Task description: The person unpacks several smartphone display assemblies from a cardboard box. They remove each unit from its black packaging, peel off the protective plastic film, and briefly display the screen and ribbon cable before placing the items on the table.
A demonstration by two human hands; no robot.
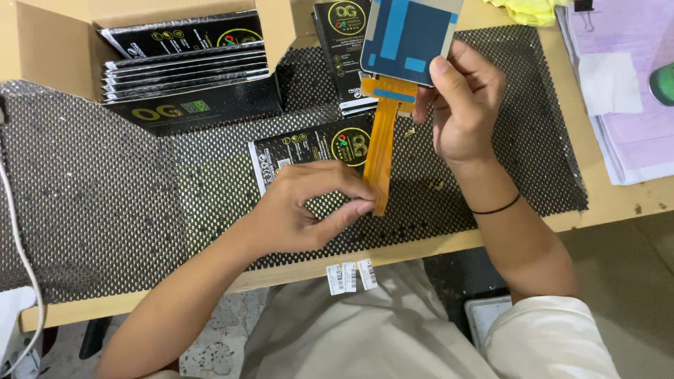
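At upper left of the frame, a cardboard box (49, 49) holds black flat packets (186, 60). Centre frame, the left hand (302, 207) pinches the lower end of an orange ribbon cable (380, 151). Right of it, the right hand (463, 105) grips a display panel (407, 35) over the perforated mat (105, 182).

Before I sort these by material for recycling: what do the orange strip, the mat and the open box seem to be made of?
The orange strip, pinched by the left hand, looks like thin flexible plastic film, glossy and bending freely. The mat seems to be soft perforated rubber or foam mesh, matte, with a regular dotted pattern. The open box looks like plain brown corrugated cardboard, dull and unprinted.
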